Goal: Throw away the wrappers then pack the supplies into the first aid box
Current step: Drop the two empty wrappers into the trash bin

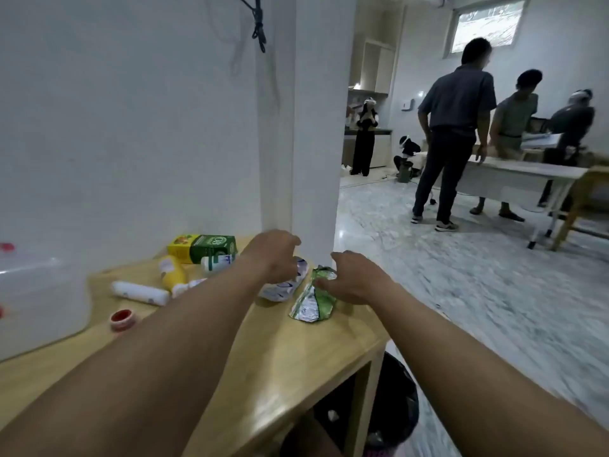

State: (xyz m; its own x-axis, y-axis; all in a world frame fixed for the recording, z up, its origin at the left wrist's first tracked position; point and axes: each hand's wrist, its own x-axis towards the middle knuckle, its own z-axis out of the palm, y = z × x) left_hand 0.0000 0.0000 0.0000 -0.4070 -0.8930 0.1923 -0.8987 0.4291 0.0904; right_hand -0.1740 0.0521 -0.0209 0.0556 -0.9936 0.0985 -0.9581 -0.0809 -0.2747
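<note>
On the wooden table (280, 357) lie two wrappers near the far right corner: a white and blue one (283, 288) and a crumpled green one (313, 300). My left hand (276, 255) curls over the white and blue wrapper, fingers on it. My right hand (356, 278) pinches the top of the green wrapper. Further left are the supplies: a green and yellow box (204, 247), a white bottle (216, 262), a yellow bottle (173, 272), a white roll (140, 292) and a small red-lidded jar (122, 319). The translucent first aid box (39, 301) stands at the left edge.
A black-lined bin (392, 410) stands on the floor beside the table's right end. A white wall and pillar (313, 127) rise behind the table. Several people stand around another table (514, 171) at the far right, across a marble floor.
</note>
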